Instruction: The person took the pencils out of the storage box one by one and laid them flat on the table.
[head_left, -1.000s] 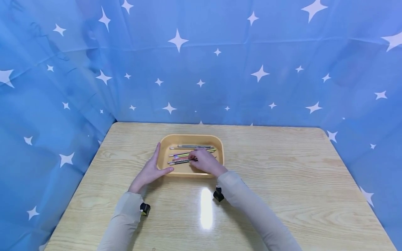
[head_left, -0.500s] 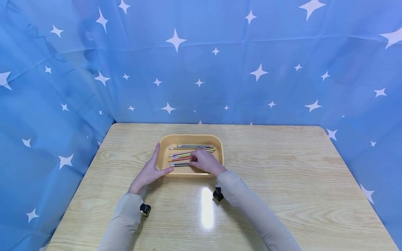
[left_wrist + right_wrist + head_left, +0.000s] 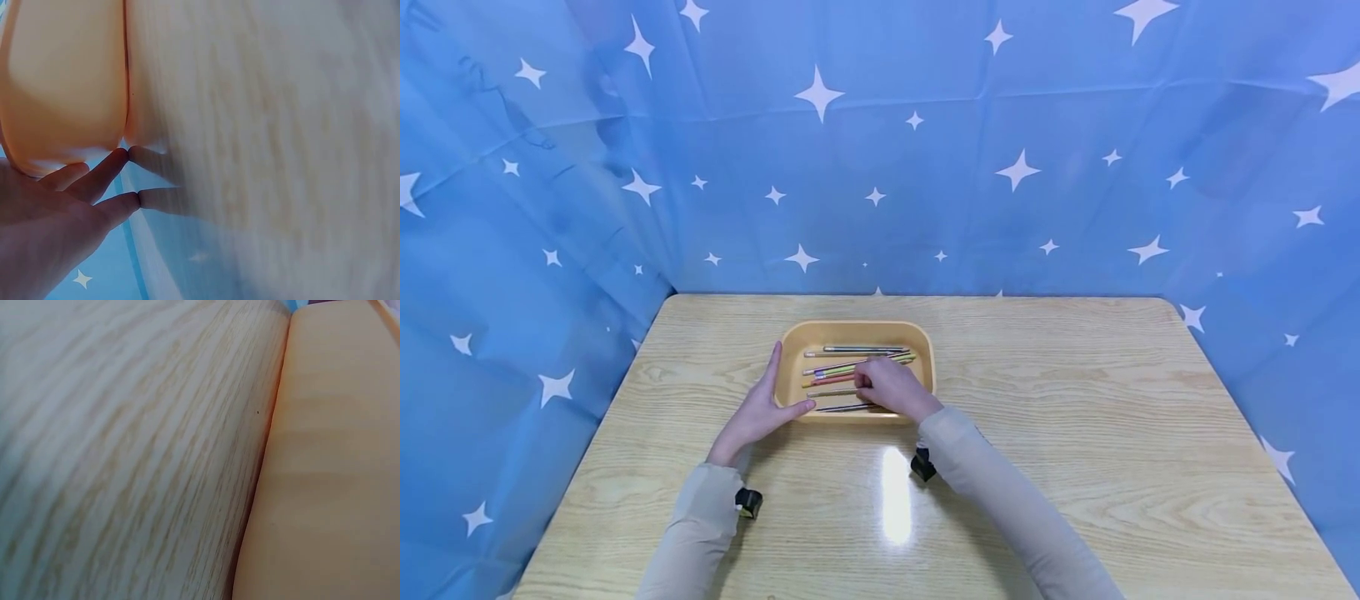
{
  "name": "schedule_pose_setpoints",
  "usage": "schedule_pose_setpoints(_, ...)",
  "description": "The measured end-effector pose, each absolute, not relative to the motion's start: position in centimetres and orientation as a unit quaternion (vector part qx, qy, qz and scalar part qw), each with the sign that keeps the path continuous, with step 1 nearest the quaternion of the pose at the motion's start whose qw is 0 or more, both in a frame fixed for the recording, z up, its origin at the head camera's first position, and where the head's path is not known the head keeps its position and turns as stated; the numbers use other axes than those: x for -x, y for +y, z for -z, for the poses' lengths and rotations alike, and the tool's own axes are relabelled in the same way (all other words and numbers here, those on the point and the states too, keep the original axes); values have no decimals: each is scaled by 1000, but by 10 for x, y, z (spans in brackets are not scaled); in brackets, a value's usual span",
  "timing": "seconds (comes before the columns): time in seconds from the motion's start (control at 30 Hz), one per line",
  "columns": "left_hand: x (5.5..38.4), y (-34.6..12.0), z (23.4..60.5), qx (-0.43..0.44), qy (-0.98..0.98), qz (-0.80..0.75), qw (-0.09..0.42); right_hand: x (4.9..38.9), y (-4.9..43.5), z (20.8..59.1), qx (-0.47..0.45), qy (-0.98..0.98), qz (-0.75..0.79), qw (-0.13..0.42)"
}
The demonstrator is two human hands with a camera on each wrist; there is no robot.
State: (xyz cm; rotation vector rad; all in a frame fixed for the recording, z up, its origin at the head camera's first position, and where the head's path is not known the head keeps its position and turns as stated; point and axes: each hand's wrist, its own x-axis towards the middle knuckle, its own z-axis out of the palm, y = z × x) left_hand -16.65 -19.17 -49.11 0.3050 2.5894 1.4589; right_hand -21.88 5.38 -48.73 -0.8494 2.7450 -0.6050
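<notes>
A yellow-orange tray holds several pencils, most of them lying crosswise. My left hand spreads its fingers along the tray's left end, thumb over the front left corner. In the left wrist view, the fingers of that left hand are extended against the tray's wall. My right hand reaches in over the front edge with curled fingers, which pinch a thin brownish pencil. Dark pencils lie along the front wall, partly under this hand. The right wrist view shows the tray's outer side but no hand.
The tray stands on a light wood-grain table, near its back edge. A blue curtain with white stars hangs behind and at both sides. Black wrist cameras sit below the sleeves. A bright reflection shows on the tabletop.
Dark pencils that were under my right fingers now lie apart, against the tray's front wall. A brownish pencil now shows at the fingertips. My left hand keeps its place.
</notes>
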Motion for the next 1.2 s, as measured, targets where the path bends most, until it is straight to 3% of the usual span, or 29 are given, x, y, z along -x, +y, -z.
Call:
schedule_pose_setpoints(0.5, 171, -189, 494, -103, 861, -491, 82, 222, 62, 489, 287, 904, 299, 103)
schedule_pose_setpoints(0.77, 170, -189, 494, -108, 861, -492, 79, 219, 62, 482, 265, 887, 356, 130)
schedule_pose_setpoints(1.2, 167, -189, 494, -116, 863, -485, 83, 210, 84, 464, 245, 869, 431, 20)
